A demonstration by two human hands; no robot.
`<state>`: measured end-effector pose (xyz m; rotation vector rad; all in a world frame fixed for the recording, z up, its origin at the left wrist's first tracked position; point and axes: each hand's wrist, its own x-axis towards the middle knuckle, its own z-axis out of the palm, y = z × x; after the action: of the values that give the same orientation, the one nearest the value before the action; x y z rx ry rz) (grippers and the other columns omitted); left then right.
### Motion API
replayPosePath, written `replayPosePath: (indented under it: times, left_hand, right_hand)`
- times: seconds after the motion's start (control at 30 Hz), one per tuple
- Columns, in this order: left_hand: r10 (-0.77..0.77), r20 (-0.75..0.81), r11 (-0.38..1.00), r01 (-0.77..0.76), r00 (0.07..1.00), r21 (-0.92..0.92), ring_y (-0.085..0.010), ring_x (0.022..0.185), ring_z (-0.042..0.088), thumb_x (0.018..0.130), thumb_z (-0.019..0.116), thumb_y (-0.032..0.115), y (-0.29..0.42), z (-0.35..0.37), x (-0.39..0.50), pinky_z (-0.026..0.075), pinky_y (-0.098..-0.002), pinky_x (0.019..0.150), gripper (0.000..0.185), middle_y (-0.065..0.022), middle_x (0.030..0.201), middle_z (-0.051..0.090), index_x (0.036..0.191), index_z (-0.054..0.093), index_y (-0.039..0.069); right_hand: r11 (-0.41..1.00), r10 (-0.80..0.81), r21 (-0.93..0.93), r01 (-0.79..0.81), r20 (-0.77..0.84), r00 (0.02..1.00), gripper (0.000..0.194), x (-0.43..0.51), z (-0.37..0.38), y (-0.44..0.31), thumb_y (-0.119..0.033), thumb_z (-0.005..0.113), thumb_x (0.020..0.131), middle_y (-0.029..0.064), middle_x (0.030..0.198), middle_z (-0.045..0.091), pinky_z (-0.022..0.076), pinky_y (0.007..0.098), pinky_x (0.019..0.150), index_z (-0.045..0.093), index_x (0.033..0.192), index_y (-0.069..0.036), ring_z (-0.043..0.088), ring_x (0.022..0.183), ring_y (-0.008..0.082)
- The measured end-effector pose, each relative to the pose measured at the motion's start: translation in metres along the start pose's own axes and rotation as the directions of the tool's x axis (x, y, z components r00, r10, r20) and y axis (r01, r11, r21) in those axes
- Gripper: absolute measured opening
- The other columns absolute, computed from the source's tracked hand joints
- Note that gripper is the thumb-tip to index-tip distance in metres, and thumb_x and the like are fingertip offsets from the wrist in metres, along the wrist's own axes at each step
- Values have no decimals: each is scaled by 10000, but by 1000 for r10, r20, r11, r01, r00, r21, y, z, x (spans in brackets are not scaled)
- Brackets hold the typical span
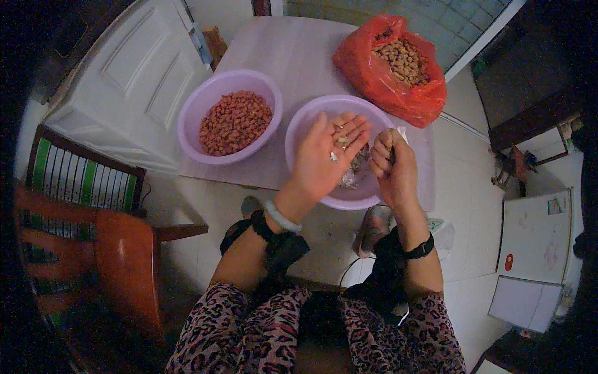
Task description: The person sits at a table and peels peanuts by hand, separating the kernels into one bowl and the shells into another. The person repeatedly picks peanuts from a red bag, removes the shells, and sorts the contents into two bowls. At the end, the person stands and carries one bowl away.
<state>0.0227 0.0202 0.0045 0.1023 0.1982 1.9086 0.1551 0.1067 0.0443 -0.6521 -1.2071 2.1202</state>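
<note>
My left hand [324, 149] is palm up over the right purple plastic basin [296, 110], with peanut shell pieces [342, 141] resting on its palm and fingers. Beside it, my right hand [391, 161] is curled into a fist at the basin's right side. Something small and brownish, apparently an unshelled peanut, shows between its thumb and fingers; the rest is hidden. Broken shells [350, 180] lie inside this basin, partly covered by my hands. Shelled reddish peanuts [236, 122] fill the bottom of the left purple basin [189, 100].
A red plastic bag [355, 58] of unshelled peanuts [404, 61] stands open at the table's [289, 46] back right. A wooden chair [126, 262] is at the left, near a white panelled door [135, 70]. A white cabinet or appliance [535, 233] stands at the far right.
</note>
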Motion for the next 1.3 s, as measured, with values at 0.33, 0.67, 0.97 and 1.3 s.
replayPosePath:
  times: [0.33, 0.67, 0.97, 1.3]
  left_hand:
    - [-1, 14, 993, 0, 1000, 118, -352, 1424, 430, 1048, 326, 625, 0, 16, -4, 289, -468, 1229, 793, -217, 1486, 498, 1434, 454, -56]
    - [-65, 1, 995, 65, 998, 75, -322, 1410, 445, 1065, 318, 586, -3, 12, -5, 298, -447, 1218, 728, -190, 1542, 454, 1441, 471, -19]
    - [-51, -23, 975, 55, 998, 214, -257, 1348, 492, 1092, 418, 427, -7, 6, -7, 365, -423, 1174, 541, -150, 1427, 533, 1389, 493, -19]
    - [-95, 19, 982, 91, 995, 166, -247, 1273, 553, 1086, 464, 387, -12, -4, -8, 414, -410, 1125, 465, -126, 1330, 595, 1331, 546, 0]
  right_hand:
    - [581, -416, -682, 444, 221, 882, 195, -1, 4, 13, -257, 577, 1044, 39, 829, 642, 472, 316, 641, 640, 995, -79, 599, 708, 167]
    - [577, -402, -734, 359, 127, 907, 164, 4, -7, 16, -230, 642, 993, 35, 865, 686, 535, 300, 664, 671, 1045, -78, 651, 734, 158]
    - [735, -387, -507, 451, 233, 892, 106, 8, 0, 6, -96, 607, 985, 25, 933, 644, 459, 251, 609, 635, 1081, -59, 571, 707, 112]
    - [435, -386, -830, 349, 178, 905, 137, -5, 1, 5, -131, 598, 1035, 32, 957, 699, 526, 283, 774, 684, 1016, -26, 638, 898, 97]
